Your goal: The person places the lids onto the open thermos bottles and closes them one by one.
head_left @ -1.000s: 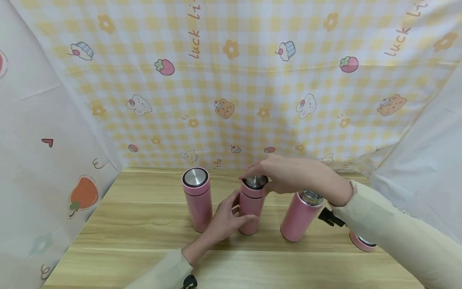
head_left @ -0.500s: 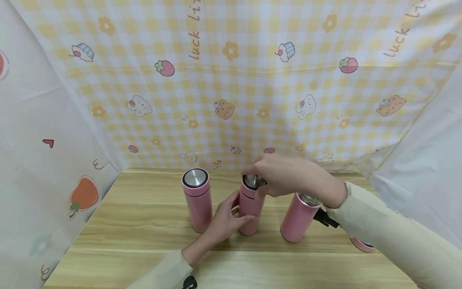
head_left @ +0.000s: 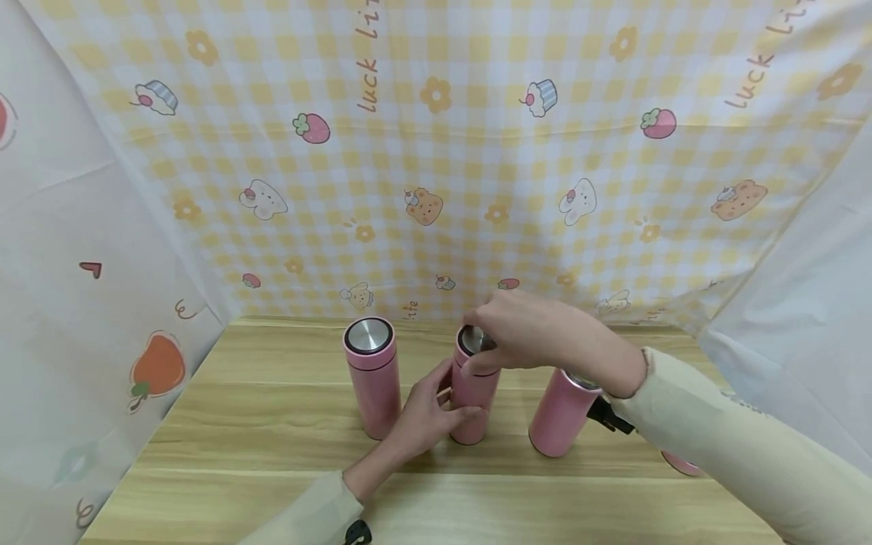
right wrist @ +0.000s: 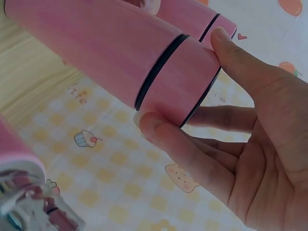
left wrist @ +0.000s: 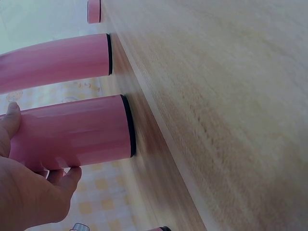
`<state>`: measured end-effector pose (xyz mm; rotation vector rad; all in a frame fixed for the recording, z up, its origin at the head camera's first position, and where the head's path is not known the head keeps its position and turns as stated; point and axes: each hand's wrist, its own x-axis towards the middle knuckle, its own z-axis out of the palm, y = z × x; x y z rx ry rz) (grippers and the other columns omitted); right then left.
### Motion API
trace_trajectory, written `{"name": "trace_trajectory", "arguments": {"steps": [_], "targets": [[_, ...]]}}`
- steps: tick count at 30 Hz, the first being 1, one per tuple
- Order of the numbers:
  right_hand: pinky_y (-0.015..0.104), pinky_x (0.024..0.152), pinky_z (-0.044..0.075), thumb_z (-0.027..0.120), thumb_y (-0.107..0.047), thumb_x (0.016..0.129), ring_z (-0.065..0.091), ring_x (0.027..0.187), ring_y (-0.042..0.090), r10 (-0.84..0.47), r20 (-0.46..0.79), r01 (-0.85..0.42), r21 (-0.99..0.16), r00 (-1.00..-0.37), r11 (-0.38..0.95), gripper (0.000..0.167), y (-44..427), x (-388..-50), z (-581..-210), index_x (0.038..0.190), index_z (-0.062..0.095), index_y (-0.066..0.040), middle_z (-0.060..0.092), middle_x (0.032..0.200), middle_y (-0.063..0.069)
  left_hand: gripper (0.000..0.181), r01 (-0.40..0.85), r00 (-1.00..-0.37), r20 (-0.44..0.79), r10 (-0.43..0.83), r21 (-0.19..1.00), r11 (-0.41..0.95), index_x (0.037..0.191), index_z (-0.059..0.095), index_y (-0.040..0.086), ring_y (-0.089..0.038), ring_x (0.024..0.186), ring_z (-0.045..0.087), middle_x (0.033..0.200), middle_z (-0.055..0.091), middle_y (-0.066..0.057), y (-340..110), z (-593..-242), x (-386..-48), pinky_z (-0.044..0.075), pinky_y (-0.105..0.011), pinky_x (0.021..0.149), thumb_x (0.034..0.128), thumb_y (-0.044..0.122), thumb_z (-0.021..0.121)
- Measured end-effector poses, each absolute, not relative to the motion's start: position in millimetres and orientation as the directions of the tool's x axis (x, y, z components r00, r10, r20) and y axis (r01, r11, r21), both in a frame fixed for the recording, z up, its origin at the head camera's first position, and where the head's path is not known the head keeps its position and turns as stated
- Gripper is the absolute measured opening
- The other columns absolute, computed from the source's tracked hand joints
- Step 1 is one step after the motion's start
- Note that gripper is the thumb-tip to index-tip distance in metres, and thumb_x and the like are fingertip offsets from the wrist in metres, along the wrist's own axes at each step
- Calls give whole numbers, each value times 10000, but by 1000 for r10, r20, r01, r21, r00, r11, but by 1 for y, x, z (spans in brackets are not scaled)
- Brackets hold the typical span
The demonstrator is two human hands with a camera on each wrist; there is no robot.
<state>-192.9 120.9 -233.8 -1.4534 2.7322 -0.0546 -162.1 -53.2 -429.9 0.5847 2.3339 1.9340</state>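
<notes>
A pink thermos [head_left: 472,392] with a steel-topped lid stands upright mid-table. My left hand [head_left: 425,416] holds its lower body, the thumb on the near side; the left wrist view shows the fingers [left wrist: 72,178] curled round it. At the top, my right hand [head_left: 531,331] grips the lid from the right. Seen from the right wrist, thumb and fingers [right wrist: 166,134] pinch the pink lid [right wrist: 187,72], which sits on the body at a dark ring. Right of it stands another pink thermos [head_left: 559,420], lidless, its mouth partly hidden under my right forearm.
A third pink thermos [head_left: 376,386], lid on, stands at left. One loose pink lid [head_left: 681,463] lies on the wooden table [head_left: 272,424] at right, mostly behind my sleeve. A yellow checked cloth [head_left: 381,166] hangs along the back.
My right hand has turned about the lid, its thumb coming leftward across the front, with the wrist shifting slightly left. The left hand and the thermoses stay in place.
</notes>
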Motion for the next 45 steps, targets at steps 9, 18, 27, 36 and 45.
{"name": "trace_trajectory", "arguments": {"steps": [9, 18, 27, 36, 45], "targets": [[240, 493, 424, 794, -517, 848, 460, 561, 95, -838, 38, -836, 53, -544, 545, 453, 127, -191, -241, 880, 637, -94, 478, 661, -61, 612, 251, -924, 194, 330, 958, 141, 1418, 521, 208, -176, 1299, 511, 1400, 556, 17, -53, -430, -162, 446, -415, 1066, 888, 173, 826], [406, 1023, 477, 837, -304, 868, 518, 1294, 248, -901, -53, -880, -197, -431, 432, 706, 147, -199, -237, 1492, 534, -170, 482, 1492, 84, 678, 241, -925, 183, 333, 960, 142, 1475, 479, 179, -183, 1286, 523, 1385, 564, -3, -53, -430, -161, 441, -431, 1073, 891, 198, 824], [305, 983, 502, 795, -65, 888, 476, 1352, 215, -921, -107, -875, -288, -374, 389, 560, 146, -204, -234, 1408, 631, -192, 519, 1480, 15, 698, 256, -923, 201, 327, 957, 136, 1473, 482, 207, -177, 1267, 537, 1370, 577, 3, -53, -429, -160, 450, -442, 1063, 874, 210, 839], [264, 820, 550, 805, -40, 868, 555, 1272, 212, -906, -112, -856, -296, -409, 424, 581, 143, -202, -235, 1404, 636, -187, 519, 1481, 10, 740, 248, -928, 193, 318, 958, 142, 1505, 447, 203, -197, 1283, 529, 1397, 561, -9, -54, -429, -160, 450, -461, 1063, 876, 200, 838], [255, 813, 528, 811, -42, 868, 593, 1225, 208, -886, -153, -856, -231, -438, 463, 577, 137, -198, -230, 1403, 636, -169, 557, 1444, 29, 703, 252, -927, 192, 324, 955, 157, 1480, 471, 196, -176, 1284, 525, 1387, 564, 5, -53, -429, -160, 449, -437, 1066, 879, 235, 834]]}}
